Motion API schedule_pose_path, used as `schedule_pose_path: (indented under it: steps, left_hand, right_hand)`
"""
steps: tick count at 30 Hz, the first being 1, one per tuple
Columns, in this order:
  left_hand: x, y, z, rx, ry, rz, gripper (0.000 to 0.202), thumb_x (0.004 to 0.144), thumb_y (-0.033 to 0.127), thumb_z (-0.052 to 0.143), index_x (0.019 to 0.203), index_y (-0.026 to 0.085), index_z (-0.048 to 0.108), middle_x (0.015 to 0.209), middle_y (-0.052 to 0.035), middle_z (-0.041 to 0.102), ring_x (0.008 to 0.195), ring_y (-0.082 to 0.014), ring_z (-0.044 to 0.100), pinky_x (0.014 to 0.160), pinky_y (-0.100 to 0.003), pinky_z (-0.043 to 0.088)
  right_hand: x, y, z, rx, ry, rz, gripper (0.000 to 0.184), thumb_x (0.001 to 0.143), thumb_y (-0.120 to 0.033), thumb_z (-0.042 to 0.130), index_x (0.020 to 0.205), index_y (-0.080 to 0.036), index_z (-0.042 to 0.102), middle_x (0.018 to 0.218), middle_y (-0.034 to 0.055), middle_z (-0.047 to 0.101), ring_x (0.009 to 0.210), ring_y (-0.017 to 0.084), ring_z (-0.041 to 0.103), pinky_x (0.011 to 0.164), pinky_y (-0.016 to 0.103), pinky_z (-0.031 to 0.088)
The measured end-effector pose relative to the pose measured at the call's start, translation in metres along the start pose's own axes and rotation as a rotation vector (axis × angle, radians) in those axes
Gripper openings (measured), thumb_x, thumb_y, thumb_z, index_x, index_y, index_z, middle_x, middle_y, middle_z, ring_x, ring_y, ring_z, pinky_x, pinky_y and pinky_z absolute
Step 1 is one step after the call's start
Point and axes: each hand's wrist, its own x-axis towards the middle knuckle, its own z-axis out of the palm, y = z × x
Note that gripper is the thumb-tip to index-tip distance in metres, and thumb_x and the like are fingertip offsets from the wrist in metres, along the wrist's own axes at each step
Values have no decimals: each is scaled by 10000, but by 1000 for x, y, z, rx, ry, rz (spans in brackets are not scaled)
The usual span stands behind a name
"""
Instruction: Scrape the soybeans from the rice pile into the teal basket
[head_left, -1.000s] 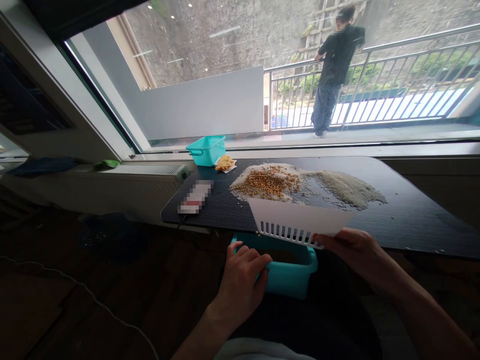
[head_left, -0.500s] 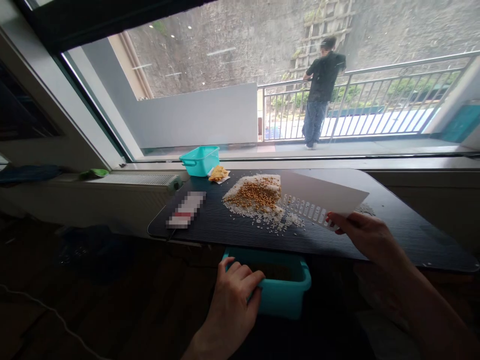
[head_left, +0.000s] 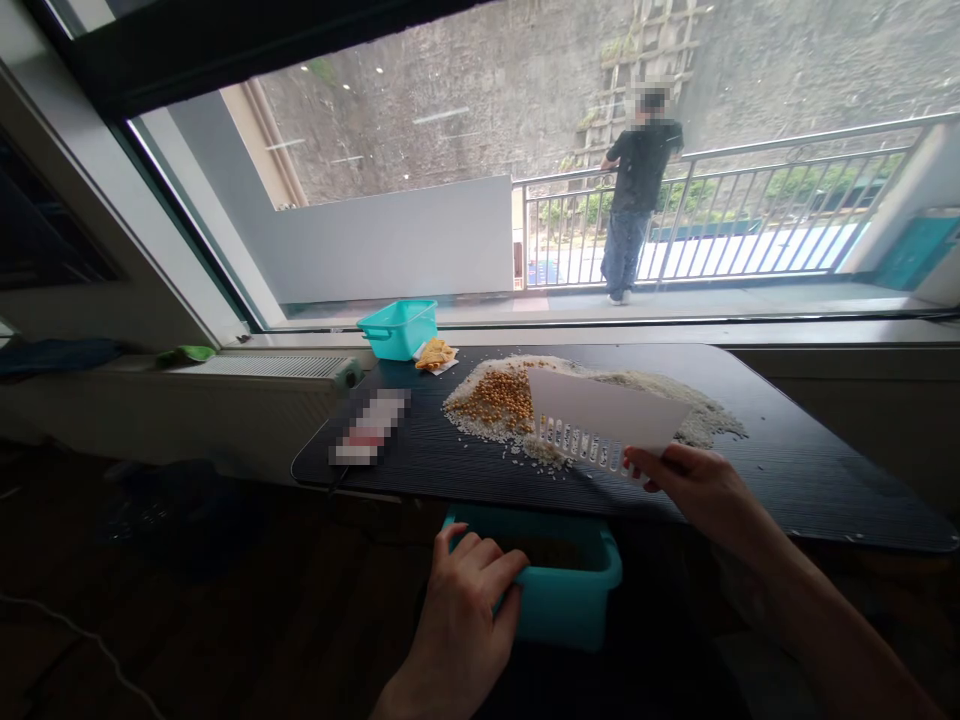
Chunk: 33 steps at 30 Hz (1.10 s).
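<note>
My right hand (head_left: 686,480) pinches the corner of a white flat sheet with a row of slots (head_left: 600,405) along its lower edge. The sheet is tilted over the pile, its left end touching or just above the soybean-like yellow beans (head_left: 499,398). White rice-like grains (head_left: 472,420) surround the beans and spread to the right behind the sheet. My left hand (head_left: 476,590) is closed over the near left rim of a teal plastic bin (head_left: 562,600) below the table's front edge. The bin's contents are dark and hard to make out.
On the dark table (head_left: 420,470), a second teal bin (head_left: 405,330) stands at the back left beside yellow food-like pieces on white paper (head_left: 436,354). A blurred-out flat object (head_left: 371,428) lies at the left. Beyond the window, a person (head_left: 641,190) leans on a railing.
My right hand has moved the slotted sheet left and slightly toward me, uncovering more white grains behind it. My left hand keeps its hold on the bin.
</note>
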Motion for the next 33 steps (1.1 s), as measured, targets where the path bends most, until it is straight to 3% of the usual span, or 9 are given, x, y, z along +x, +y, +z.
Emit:
schedule_pose_path:
  steps: [3,9,17,24,28,33]
  left_hand:
    - [0,-1,1,3,17,5,315,923,44,544,977,236,787,839,-33,772,804,-260,753,1033,-620,477]
    - [1,0,3,14,37,4,294,934,63,554,962,235,792,823,-33,766,789,-253,733,1027,-598,469]
    - [3,1,3,14,45,5,300,955,78,539,953,243,789,804,-28,760,771,-240,714,1021,-564,450]
    - [5,3,3,11,60,14,302,947,72,531,958,243,781,795,-23,754,763,-231,704,1018,-541,443]
    - [5,3,3,13,52,29,305,917,55,529,941,236,774,787,-24,748,754,-236,698,1018,-550,442]
    - [5,3,3,16,45,19,303,908,42,548,954,232,780,784,-22,746,755,-241,702,1012,-551,449]
  right_hand:
    - [-3,5,-3,49,-44,44,656,696,-878,740,674,-226,815,650,65,774,574,214,695,570,333,583]
    - [-10,-4,-15,51,5,66,697,629,-925,750,643,-230,804,624,65,748,563,207,667,544,333,558]
    - [-16,-12,-14,51,-40,68,747,596,-974,727,643,-234,812,624,72,752,555,209,665,545,344,568]
    - [-26,-36,-17,27,-79,108,757,524,-999,732,591,-247,796,603,75,755,540,218,667,551,354,578]
    - [-29,-45,-21,6,-85,103,730,558,-988,727,567,-258,768,601,72,752,576,238,692,566,348,582]
    - [-32,-38,-25,-32,-103,69,690,642,-945,723,617,-259,787,591,65,741,577,239,677,582,352,582]
